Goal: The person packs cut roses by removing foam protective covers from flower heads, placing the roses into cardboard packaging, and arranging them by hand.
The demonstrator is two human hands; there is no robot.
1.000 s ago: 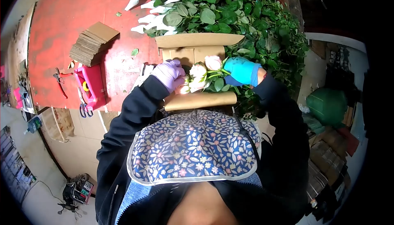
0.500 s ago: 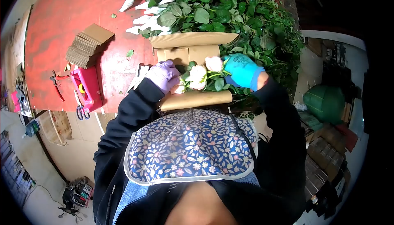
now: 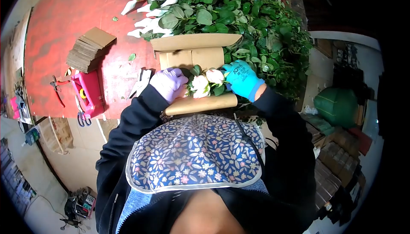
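Observation:
Pale pink roses (image 3: 200,87) lie over a sheet of brown corrugated cardboard (image 3: 194,43), whose near edge is rolled up towards my apron. My left hand (image 3: 168,84), in a lavender glove, is curled at the left side of the blooms; one bloom is partly hidden under its fingers. In a teal glove, my right hand (image 3: 242,79) is closed around the stem just behind the upper right rose (image 3: 215,76). Its fingertips are partly hidden by leaves and the bloom.
Leafy rose stems (image 3: 260,33) with white-netted heads (image 3: 149,22) are heaped at the back right. On the red table (image 3: 51,20) stand folded cardboard pieces (image 3: 90,48) and a pink holder (image 3: 88,95). Scissors (image 3: 83,116) and red-handled pliers (image 3: 59,91) lie nearby.
My right hand has moved left and slightly nearer to me, bringing its rose down against the other blooms. My left hand stays at the roses. The whole view has shifted slightly.

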